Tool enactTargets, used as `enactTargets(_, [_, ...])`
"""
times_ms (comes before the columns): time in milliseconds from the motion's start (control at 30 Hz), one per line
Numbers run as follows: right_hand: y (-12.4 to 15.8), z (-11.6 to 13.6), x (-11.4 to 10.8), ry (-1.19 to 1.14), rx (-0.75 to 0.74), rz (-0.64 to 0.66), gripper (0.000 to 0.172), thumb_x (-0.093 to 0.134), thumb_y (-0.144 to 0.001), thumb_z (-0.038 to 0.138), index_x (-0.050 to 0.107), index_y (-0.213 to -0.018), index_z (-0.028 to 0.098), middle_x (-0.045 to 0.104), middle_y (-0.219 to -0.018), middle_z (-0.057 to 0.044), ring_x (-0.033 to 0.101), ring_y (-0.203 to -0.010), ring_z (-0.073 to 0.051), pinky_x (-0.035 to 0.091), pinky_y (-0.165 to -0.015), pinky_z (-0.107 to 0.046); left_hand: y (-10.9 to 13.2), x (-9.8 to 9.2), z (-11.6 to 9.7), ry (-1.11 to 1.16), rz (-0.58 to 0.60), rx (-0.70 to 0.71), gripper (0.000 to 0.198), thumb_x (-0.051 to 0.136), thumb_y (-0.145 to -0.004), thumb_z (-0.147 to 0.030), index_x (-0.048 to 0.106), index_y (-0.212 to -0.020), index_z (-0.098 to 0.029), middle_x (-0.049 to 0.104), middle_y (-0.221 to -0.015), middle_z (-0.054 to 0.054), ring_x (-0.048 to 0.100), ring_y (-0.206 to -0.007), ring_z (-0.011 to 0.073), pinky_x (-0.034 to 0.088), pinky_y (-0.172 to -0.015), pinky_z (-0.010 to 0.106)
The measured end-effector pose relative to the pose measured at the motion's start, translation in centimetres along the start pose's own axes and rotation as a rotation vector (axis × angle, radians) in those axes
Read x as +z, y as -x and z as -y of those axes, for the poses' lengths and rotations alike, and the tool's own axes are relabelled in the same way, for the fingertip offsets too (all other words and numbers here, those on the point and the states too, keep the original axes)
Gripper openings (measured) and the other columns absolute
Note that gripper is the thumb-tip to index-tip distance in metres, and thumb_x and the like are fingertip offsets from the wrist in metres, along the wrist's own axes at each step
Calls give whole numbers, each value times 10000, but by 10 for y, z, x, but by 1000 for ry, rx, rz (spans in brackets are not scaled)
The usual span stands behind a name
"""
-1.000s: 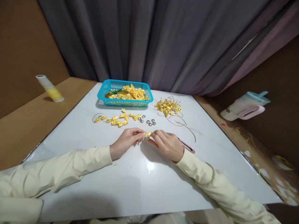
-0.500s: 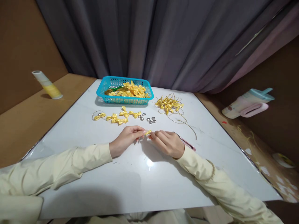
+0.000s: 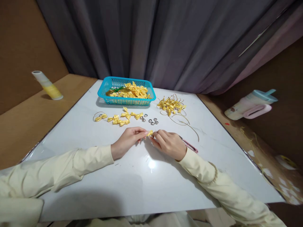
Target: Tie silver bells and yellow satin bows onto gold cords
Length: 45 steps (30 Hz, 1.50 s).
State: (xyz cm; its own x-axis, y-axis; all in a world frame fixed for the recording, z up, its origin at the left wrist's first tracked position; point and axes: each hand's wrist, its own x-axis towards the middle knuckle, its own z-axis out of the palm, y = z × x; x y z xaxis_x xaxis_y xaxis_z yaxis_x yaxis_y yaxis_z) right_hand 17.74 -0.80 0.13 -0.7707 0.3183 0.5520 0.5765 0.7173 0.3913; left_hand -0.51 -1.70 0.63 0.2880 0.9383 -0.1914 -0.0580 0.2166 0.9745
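The left hand and right hand pinch a small yellow satin bow over the white marbled worktop, roughly midway between its side edges. A blue perforated plastic basket stands near the far-left corner.

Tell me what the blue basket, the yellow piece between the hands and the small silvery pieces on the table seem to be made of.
Blue basket: probably moulded plastic, slightly glossy, judging by its regular perforated walls.
Yellow piece: likely satin-like fabric; it has a soft sheen, though partly hidden.
Small silvery pieces: metal or metal-coated plastic; their bright highlights suit both, so I cannot tell.
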Motion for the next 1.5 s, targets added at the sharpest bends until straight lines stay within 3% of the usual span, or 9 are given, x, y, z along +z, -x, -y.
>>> enactTargets(100, [0, 2, -1, -146, 105, 71, 192, 440, -900, 234, 546, -781, 127, 543, -644, -21, 431, -503, -100, 215, -431, -259, 1, 0, 0, -18, 3, 11, 211, 630, -725, -342, 599, -694, -136, 500, -612, -28, 401, -561, 93, 316, -551, 241])
enactTargets(200, [-3, 3, -6, -509, 356, 196, 214, 403, -905, 249, 556, -816, 129, 554, -696, -22, 437, -520, -84, 292, -476, -213, 1, 0, 1, -42, 2, 31, 217, 622, -729, -356, 614, -734, -139, 507, -624, -27, 409, -568, 97, 317, -543, 240])
enactTargets(300, [-9, 2, -10, -865, 613, 317, 261, 403, -911, 289, 557, -762, 140, 530, -626, 7, 438, -530, -78, 337, -523, -191, 1, -1, 3, -60, -4, 37, 227, 616, -732, -365, 619, -754, -139, 515, -643, -23, 413, -569, 96, 320, -537, 240])
enactTargets(400, [-10, 1, -10, -951, 717, 375, 306, 397, -918, 328, 565, -741, 143, 525, -600, 15, 430, -528, -78, 331, -517, -187, 0, -1, 4, -62, 4, 37, 230, 611, -733, -367, 614, -745, -137, 520, -652, -18, 415, -570, 96, 323, -536, 240])
enactTargets(533, [-3, 2, -4, -662, 569, 298, 282, 378, -927, 309, 539, -759, 149, 545, -663, -10, 460, -545, -89, 323, -541, -204, 0, -1, 3, -57, 9, 35, 236, 609, -736, -368, 612, -745, -132, 522, -658, -9, 411, -569, 98, 321, -536, 240])
enactTargets(700, [3, 4, -1, -243, 299, 139, 285, 377, -932, 333, 532, -787, 142, 550, -678, -24, 445, -500, -93, 220, -455, -235, 1, 0, 2, -41, 8, 41, 235, 607, -743, -366, 610, -721, -133, 522, -653, -12, 404, -571, 96, 318, -544, 238])
enactTargets(900, [0, 5, -4, -65, 128, 60, 368, 399, -923, 426, 509, -724, 136, 502, -607, -11, 423, -485, -97, 182, -437, -257, 1, 0, 1, -31, -19, 14, 222, 633, -724, -362, 620, -738, -140, 501, -596, -33, 401, -546, 92, 308, -525, 233])
enactTargets(1167, [-1, 5, -3, -82, 99, 67, 296, 379, -942, 284, 495, -711, 141, 502, -612, -8, 422, -490, -95, 185, -436, -252, 0, -2, 4, -26, 8, 27, 228, 623, -732, -359, 626, -725, -131, 507, -597, -24, 404, -555, 92, 303, -528, 236])
enactTargets(1500, [2, 3, -3, -556, 360, 215, 184, 386, -902, 245, 507, -800, 150, 521, -683, -7, 458, -521, -83, 327, -500, -194, 1, 0, 2, -5, 0, 19, 242, 652, -707, -373, 613, -709, -134, 513, -626, -17, 411, -576, 100, 315, -559, 245])
